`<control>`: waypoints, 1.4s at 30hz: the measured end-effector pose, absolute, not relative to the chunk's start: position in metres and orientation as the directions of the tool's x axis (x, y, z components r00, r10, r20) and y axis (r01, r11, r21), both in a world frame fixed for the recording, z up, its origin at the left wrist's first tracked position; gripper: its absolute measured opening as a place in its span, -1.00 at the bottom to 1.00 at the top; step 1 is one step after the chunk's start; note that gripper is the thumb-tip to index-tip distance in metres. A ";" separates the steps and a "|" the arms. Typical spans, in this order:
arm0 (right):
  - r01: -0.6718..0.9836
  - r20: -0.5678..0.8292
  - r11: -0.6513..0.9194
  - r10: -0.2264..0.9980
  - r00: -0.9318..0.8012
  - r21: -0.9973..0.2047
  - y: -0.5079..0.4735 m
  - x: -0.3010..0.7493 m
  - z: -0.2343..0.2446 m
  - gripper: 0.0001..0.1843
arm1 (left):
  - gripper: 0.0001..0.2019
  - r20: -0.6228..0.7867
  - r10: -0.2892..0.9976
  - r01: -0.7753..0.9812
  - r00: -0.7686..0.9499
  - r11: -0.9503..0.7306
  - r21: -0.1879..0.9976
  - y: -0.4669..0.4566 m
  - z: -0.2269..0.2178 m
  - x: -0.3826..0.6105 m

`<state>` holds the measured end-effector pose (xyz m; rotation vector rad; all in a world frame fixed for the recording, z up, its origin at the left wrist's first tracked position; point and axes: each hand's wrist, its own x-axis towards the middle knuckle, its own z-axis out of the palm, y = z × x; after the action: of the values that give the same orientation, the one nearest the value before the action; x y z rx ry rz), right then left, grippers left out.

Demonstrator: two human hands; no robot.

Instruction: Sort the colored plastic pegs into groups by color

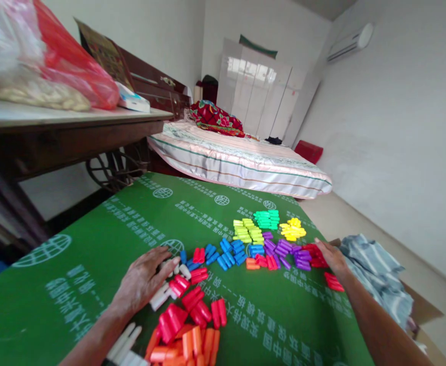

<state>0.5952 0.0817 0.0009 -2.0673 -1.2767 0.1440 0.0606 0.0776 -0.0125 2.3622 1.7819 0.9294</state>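
My left hand (145, 277) rests low over the green board, thumb apart from the fingers, beside white marker caps (163, 295) that it partly covers. Red marker caps (179, 285) lie just right of its thumb. Nearer me are a pile of orange marker caps (192, 345) and more white ones by my left forearm. Over at the right edge, my right hand (332, 258) stretches out its visible fingers against a group of dark red marker caps (315, 255); its other fingers are hidden. Purple marker caps (284, 248) sit left of that group.
The green board (104, 254) carries blue (228, 254), lime (248, 231), green (267, 219) and yellow caps (293, 229). Beyond it stands a bed (238, 157). A table (55, 119) with bags is at left; striped cloth (375, 274) and cardboard lie at right.
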 end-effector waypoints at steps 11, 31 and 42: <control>0.726 0.163 -0.197 0.905 0.392 -0.658 0.071 0.489 -0.031 -0.37 | -0.30 0.418 0.895 0.855 0.158 -0.336 0.396 0.075 -0.007 0.065; 0.570 0.316 0.382 0.924 -0.215 -0.727 0.000 0.279 0.009 -0.56 | -0.39 0.437 0.888 0.821 0.145 -0.354 0.447 0.071 -0.009 0.064; 0.902 0.336 0.230 0.936 -0.103 -0.365 0.140 0.336 0.036 -0.42 | -0.44 0.425 0.897 0.801 0.121 -0.342 0.492 0.065 -0.010 0.063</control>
<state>0.3357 0.1397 0.0364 -1.6827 -2.0148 0.0912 0.0632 0.0654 -0.0101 2.2417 1.7125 1.0207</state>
